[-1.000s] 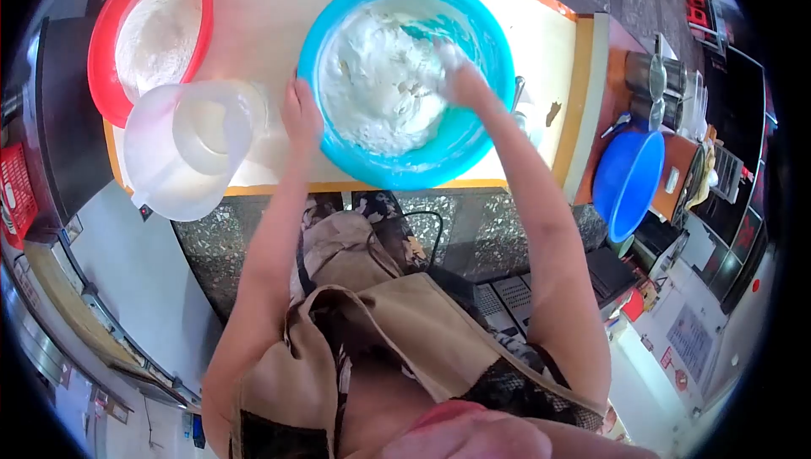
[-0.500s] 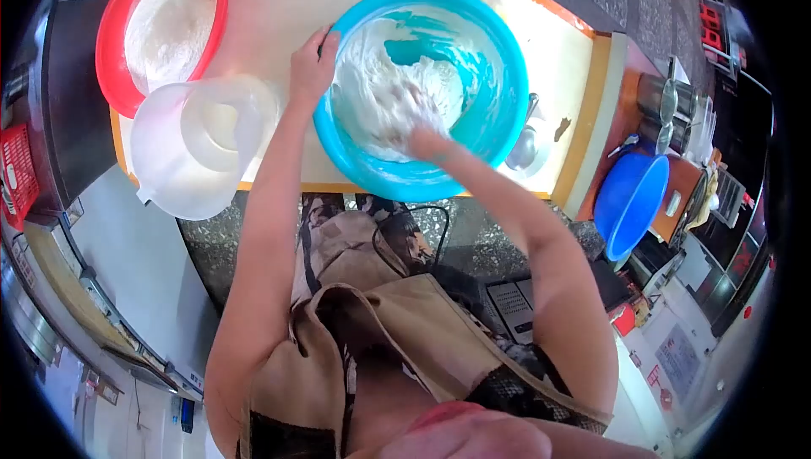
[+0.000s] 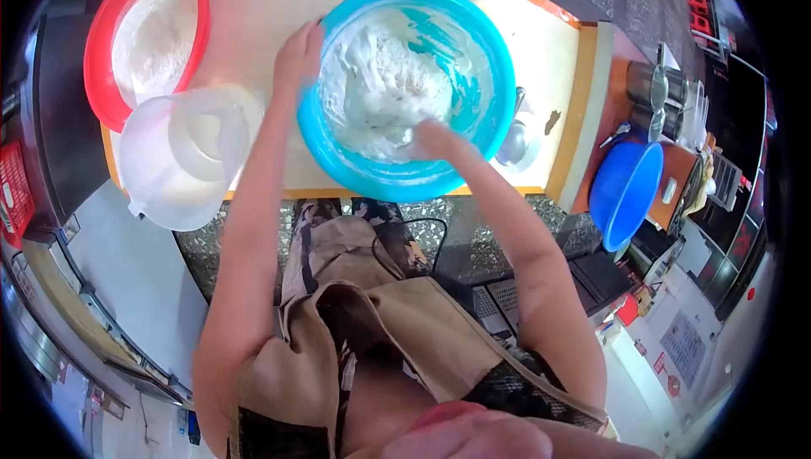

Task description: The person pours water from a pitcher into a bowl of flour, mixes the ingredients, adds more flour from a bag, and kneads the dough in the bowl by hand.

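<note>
A turquoise basin (image 3: 502,53) stands on the table and holds a mass of wet white dough (image 3: 376,79), with smears up its inner wall. At the basin's left rim is my left hand (image 3: 299,57), its fingers closed over the edge. My right hand (image 3: 429,138) is down in the dough near the basin's front side; its fingers are sunk in the dough and blurred, so their shape is hidden.
Left of the basin are a red basin (image 3: 199,45) of white flour and a translucent plastic pitcher (image 3: 152,163). A metal ladle (image 3: 514,144) lies to the right. Beyond the table's right edge sits a blue basin (image 3: 627,197).
My right hand has shifted within the dough, and the dough's surface has changed shape. My left hand stays at the rim. The whole view has moved slightly.
</note>
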Demonstrator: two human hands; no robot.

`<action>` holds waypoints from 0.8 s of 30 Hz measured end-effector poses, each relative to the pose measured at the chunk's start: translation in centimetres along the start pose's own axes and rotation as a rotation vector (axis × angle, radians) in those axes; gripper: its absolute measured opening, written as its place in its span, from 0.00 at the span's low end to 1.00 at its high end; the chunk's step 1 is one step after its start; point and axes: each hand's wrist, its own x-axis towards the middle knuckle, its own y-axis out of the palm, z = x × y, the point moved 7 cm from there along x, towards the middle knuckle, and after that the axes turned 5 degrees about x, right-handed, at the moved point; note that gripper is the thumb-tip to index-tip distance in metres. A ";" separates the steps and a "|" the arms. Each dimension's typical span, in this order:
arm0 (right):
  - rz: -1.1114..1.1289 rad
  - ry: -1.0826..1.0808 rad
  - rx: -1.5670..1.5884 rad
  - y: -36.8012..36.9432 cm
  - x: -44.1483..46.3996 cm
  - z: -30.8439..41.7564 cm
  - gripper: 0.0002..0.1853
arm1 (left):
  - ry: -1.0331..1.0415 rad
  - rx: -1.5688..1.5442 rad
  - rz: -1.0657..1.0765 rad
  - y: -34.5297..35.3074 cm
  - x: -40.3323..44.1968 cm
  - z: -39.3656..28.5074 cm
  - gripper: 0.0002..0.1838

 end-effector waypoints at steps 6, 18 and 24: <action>-0.796 -0.062 0.673 -12.1 7.1 -8.4 0.30 | -0.235 -0.152 -0.269 -0.6 -8.2 2.7 0.19; -0.606 -0.564 -0.225 -3.8 1.4 5.5 0.25 | -0.094 0.031 -0.146 -1.9 -1.9 1.0 0.17; -0.570 -0.174 0.022 3.8 7.6 -0.8 0.20 | -0.084 0.049 -0.088 -1.0 0.3 0.9 0.16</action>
